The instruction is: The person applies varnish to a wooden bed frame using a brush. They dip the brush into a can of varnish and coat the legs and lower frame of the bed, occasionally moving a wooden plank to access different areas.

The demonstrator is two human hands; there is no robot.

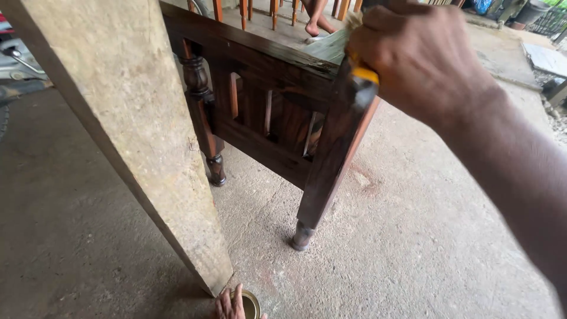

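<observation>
My right hand (422, 56) grips a yellow-handled brush (361, 72) on the dark chair's (277, 112) upright corner post; my left hand (229, 305) touches a tin (250, 305), its grip unclear.

The concrete pillar (136, 136) stands just left of the dark wooden chair frame (277, 112), narrowing passage there; bare concrete floor (425, 236) lies open to the right.

wooden frame (266, 112) stands on floor (413, 236), right of pillar (136, 118); tin (251, 305) at pillar's foot.

A small round brass-coloured tin (250, 305) sits open on the concrete floor (413, 236).
</observation>
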